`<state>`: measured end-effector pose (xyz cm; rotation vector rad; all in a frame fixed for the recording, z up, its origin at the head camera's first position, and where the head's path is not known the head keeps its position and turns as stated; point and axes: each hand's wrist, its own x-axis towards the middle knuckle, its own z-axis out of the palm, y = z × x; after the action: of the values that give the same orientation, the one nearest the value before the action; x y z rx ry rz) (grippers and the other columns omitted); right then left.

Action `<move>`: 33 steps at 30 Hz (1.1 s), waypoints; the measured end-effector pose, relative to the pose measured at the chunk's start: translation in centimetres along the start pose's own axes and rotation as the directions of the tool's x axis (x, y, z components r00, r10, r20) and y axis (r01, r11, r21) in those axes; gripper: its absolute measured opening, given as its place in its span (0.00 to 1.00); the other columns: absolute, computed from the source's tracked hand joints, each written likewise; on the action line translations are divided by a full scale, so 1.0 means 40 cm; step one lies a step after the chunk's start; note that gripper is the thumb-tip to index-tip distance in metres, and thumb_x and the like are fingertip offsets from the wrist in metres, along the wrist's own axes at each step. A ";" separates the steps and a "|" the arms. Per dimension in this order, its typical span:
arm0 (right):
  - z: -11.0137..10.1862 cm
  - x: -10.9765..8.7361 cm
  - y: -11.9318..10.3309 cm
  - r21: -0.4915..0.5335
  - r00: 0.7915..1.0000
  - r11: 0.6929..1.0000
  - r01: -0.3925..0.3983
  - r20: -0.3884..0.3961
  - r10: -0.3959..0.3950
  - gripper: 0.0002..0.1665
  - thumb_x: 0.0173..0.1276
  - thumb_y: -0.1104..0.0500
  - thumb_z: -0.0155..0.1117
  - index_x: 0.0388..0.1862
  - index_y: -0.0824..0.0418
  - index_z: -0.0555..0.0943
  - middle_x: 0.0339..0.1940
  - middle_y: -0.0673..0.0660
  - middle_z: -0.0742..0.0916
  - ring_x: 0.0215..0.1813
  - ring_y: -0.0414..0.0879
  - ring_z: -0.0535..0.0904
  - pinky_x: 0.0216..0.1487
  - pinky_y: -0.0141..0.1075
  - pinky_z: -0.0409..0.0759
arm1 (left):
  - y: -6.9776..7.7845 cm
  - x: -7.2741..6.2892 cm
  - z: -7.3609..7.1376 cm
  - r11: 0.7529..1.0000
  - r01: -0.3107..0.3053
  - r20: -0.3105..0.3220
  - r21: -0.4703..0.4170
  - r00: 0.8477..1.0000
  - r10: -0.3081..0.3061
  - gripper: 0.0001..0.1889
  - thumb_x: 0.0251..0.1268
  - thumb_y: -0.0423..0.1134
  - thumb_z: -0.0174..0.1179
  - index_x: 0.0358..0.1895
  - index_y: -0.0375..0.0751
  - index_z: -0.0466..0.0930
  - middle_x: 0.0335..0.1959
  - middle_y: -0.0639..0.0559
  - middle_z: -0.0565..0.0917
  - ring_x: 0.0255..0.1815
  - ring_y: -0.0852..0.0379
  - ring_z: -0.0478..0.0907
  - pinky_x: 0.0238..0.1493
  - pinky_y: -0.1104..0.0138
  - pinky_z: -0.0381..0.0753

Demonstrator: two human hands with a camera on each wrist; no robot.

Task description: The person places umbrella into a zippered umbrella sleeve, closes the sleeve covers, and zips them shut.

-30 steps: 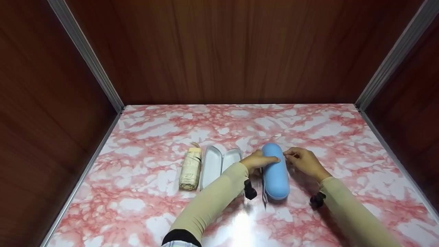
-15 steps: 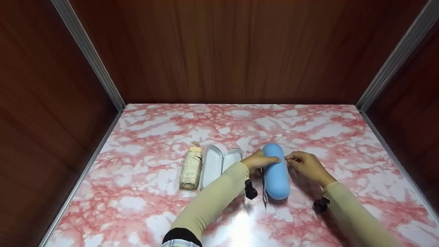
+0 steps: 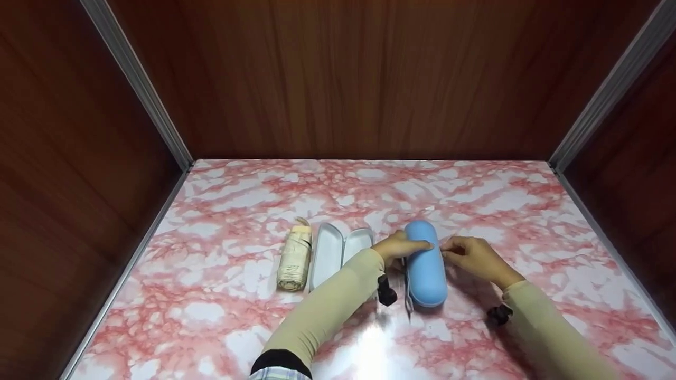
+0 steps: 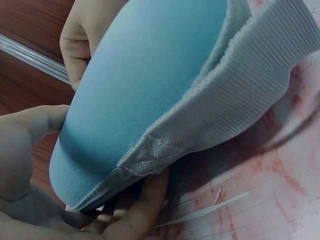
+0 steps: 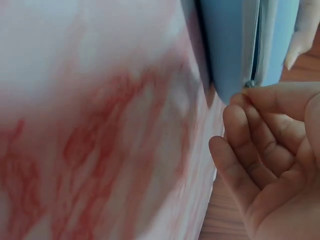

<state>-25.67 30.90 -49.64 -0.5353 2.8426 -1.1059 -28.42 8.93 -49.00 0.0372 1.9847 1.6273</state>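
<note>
At a marbled table (image 3: 528, 211), the left hand (image 3: 397, 248) grips a blue case (image 3: 426, 277) between thumb (image 4: 45, 120) and fingers (image 4: 145, 207), right hand (image 3: 472, 258) pinching its zipper pull (image 5: 249, 84).

Your tabletop (image 3: 185, 316) is marbled in red and white, and on it you have an open, pale hinged case (image 3: 327, 253), partly hidden, its hollow inside facing up. Taking that case as your clock's centre, you find a rolled cream umbrella (image 3: 294, 259) lying just beside it at nine o'clock, its looped end toward twelve, and a patch of glare (image 3: 372, 348) between five and six. At three o'clock is your blue zip case (image 3: 426, 274); whether it rests fully on the surface is unclear.
</note>
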 end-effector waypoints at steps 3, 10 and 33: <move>0.002 0.001 -0.004 -0.002 1.000 1.000 0.002 0.000 -0.002 0.07 0.71 0.63 0.66 0.44 0.63 0.86 0.40 0.54 0.88 0.43 0.47 0.83 0.46 0.39 0.82 | -0.001 0.000 -0.002 1.000 0.003 0.008 -0.009 1.000 -0.003 0.32 0.58 0.48 0.70 0.59 0.35 0.69 0.46 0.44 0.77 0.48 0.43 0.79 0.47 0.42 0.81; 0.003 0.004 -0.007 -0.051 1.000 0.999 0.008 -0.019 -0.009 0.09 0.70 0.66 0.65 0.46 0.65 0.87 0.43 0.58 0.89 0.44 0.52 0.84 0.46 0.46 0.82 | -0.007 0.000 -0.005 0.999 -0.007 0.060 -0.034 0.998 0.009 0.35 0.57 0.49 0.71 0.63 0.35 0.70 0.48 0.46 0.80 0.50 0.46 0.79 0.52 0.46 0.79; 0.011 0.043 0.001 -0.043 0.999 0.999 -0.016 -0.052 0.013 0.09 0.73 0.65 0.61 0.47 0.66 0.86 0.41 0.60 0.89 0.39 0.49 0.85 0.42 0.45 0.84 | 0.012 0.011 0.011 0.998 -0.012 -0.099 0.058 0.995 0.018 0.42 0.57 0.51 0.72 0.69 0.34 0.65 0.60 0.40 0.68 0.52 0.42 0.75 0.43 0.46 0.83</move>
<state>-27.21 30.10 -49.86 -0.4946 2.9165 -1.0736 -28.75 9.62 -48.76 -0.0074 2.1110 1.6102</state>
